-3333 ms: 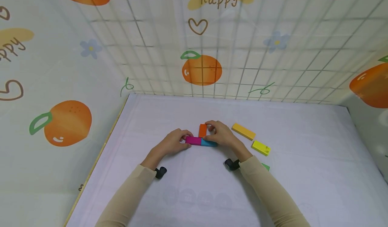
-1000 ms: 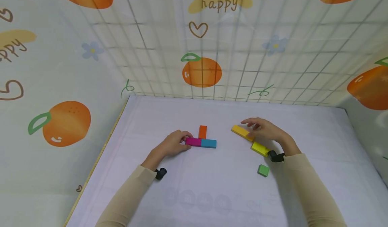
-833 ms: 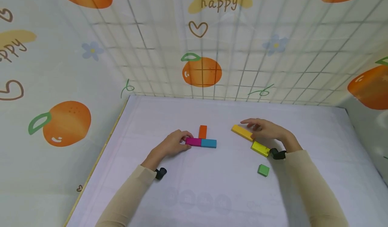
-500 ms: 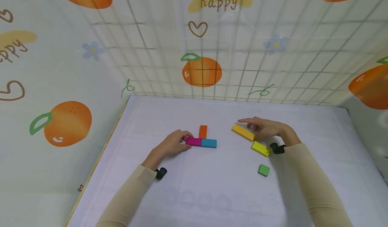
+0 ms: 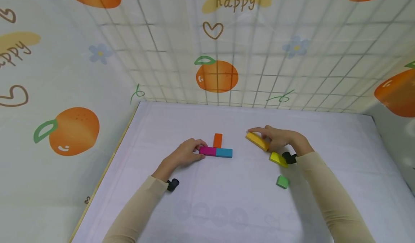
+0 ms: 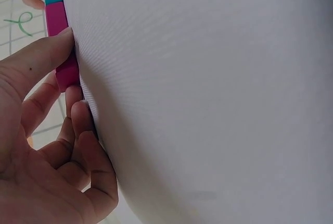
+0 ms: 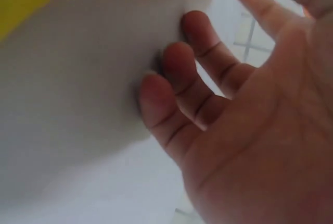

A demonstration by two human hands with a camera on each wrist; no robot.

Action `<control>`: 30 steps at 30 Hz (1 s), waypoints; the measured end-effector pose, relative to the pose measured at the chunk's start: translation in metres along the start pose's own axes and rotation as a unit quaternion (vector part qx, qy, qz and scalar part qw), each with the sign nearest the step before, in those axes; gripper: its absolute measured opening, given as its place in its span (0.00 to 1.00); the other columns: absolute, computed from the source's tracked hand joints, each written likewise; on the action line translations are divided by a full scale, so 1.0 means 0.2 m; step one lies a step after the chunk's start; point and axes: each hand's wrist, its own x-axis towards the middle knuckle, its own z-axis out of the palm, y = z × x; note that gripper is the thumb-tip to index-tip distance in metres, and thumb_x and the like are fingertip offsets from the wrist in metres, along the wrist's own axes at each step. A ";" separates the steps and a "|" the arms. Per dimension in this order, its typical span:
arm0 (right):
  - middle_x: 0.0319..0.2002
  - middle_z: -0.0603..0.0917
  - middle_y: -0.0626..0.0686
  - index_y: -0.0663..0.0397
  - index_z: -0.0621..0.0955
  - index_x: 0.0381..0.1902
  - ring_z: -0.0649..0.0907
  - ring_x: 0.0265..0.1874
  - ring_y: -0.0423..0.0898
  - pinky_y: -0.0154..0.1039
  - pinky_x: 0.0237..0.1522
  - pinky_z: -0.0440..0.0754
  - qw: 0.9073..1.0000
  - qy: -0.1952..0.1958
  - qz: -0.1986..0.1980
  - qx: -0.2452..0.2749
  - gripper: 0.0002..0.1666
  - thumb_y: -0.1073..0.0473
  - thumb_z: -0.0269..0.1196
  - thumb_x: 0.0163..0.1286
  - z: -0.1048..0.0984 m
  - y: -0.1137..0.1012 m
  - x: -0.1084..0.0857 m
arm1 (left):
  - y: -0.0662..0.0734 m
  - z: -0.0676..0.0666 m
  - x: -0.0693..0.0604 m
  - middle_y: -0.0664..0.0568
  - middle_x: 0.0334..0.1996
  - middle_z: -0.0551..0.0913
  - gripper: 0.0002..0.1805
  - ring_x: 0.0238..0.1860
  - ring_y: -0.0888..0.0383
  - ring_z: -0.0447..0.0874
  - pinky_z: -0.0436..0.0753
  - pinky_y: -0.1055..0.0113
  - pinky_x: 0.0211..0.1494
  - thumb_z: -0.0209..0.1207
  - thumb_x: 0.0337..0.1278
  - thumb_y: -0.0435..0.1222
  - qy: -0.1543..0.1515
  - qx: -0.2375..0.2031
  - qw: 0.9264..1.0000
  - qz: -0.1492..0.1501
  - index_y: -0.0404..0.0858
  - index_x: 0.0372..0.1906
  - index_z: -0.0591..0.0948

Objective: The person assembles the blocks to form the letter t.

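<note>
In the head view my left hand (image 5: pixel 186 153) pinches the left end of a magenta block (image 5: pixel 207 151); the left wrist view shows the thumb on one side of that block (image 6: pixel 57 20) and fingers on the other. A blue block (image 5: pixel 224 153) meets its right end, and an orange block (image 5: pixel 218 140) stands out from the far side of the pair. My right hand (image 5: pixel 280 137) holds an amber block (image 5: pixel 257 142), index finger stretched along it to the far end; the thumb is largely hidden. In the right wrist view the other fingers are bent and hold nothing.
A yellow block (image 5: pixel 276 158) lies under the right wrist, partly covered by the black wrist camera (image 5: pixel 289 158). Closer to me is a small green block (image 5: pixel 282 182). The white table (image 5: pixel 194 120) ends at a patterned cloth wall behind and at the left.
The right hand has gone from beside the orange block to the amber block, which has just shifted slightly left with it. The left hand stays on the magenta block.
</note>
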 end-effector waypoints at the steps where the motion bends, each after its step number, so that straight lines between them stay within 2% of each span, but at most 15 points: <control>1: 0.50 0.68 0.55 0.34 0.58 0.78 0.69 0.48 0.53 0.47 0.48 0.73 1.000 0.004 -0.004 0.001 0.56 0.68 0.72 0.58 0.00 0.00 0.00 | 0.00 0.00 0.00 0.58 0.37 0.78 0.19 0.43 0.56 0.72 0.75 0.61 0.44 0.69 0.59 0.38 0.000 0.000 1.000 -0.001 0.49 0.55 0.82; 5: 0.55 0.68 0.56 0.35 0.59 0.75 0.70 0.51 0.53 0.49 0.50 0.73 0.999 0.028 -0.014 0.006 0.57 0.59 0.78 0.54 0.01 0.02 0.00 | 0.00 0.00 0.01 0.59 0.36 0.78 0.19 0.42 0.56 0.72 0.75 0.62 0.44 0.70 0.59 0.38 0.001 0.003 1.000 0.000 0.49 0.55 0.82; 7: 0.58 0.68 0.56 0.40 0.60 0.74 0.70 0.52 0.53 0.50 0.51 0.73 0.999 0.043 -0.025 0.019 0.57 0.58 0.79 0.52 0.02 0.02 0.00 | -0.01 0.00 0.01 0.59 0.36 0.78 0.19 0.42 0.56 0.72 0.75 0.62 0.44 0.70 0.59 0.38 0.002 0.006 1.000 0.000 0.48 0.55 0.82; 10: 0.61 0.66 0.56 0.46 0.61 0.73 0.70 0.53 0.53 0.51 0.55 0.72 0.997 0.060 -0.041 0.028 0.56 0.58 0.79 0.52 0.04 0.02 0.00 | -0.01 0.00 0.02 0.59 0.36 0.79 0.19 0.42 0.56 0.72 0.75 0.62 0.44 0.70 0.59 0.38 0.002 0.009 1.000 0.002 0.48 0.55 0.82; 15: 0.66 0.65 0.57 0.54 0.61 0.72 0.68 0.60 0.57 0.59 0.61 0.69 0.994 0.083 -0.054 0.040 0.55 0.58 0.78 0.52 0.06 0.01 -0.01 | -0.01 0.00 0.01 0.59 0.36 0.79 0.19 0.43 0.56 0.72 0.75 0.61 0.45 0.69 0.59 0.38 0.001 0.008 1.000 0.006 0.48 0.55 0.82; 19: 0.69 0.65 0.58 0.54 0.61 0.73 0.67 0.62 0.61 0.61 0.60 0.70 0.993 0.090 -0.048 0.055 0.56 0.57 0.79 0.51 0.08 0.00 -0.02 | 0.00 0.00 0.01 0.58 0.36 0.78 0.19 0.42 0.56 0.72 0.75 0.61 0.45 0.69 0.59 0.38 0.002 0.006 1.000 0.009 0.48 0.55 0.82; 22: 0.69 0.65 0.56 0.51 0.62 0.72 0.67 0.63 0.59 0.61 0.60 0.70 0.992 0.097 -0.046 0.063 0.56 0.56 0.80 0.50 0.08 0.00 -0.02 | 0.00 0.00 0.01 0.58 0.36 0.78 0.19 0.42 0.56 0.72 0.75 0.61 0.45 0.69 0.59 0.38 0.003 0.007 1.000 0.007 0.48 0.55 0.82; 30: 0.64 0.69 0.57 0.45 0.63 0.70 0.71 0.59 0.56 0.58 0.57 0.72 0.989 0.115 -0.045 0.084 0.55 0.52 0.80 0.48 0.10 0.02 -0.04 | 0.00 0.00 0.00 0.58 0.37 0.78 0.18 0.42 0.56 0.72 0.75 0.61 0.44 0.69 0.59 0.38 0.003 0.009 1.000 0.008 0.47 0.55 0.82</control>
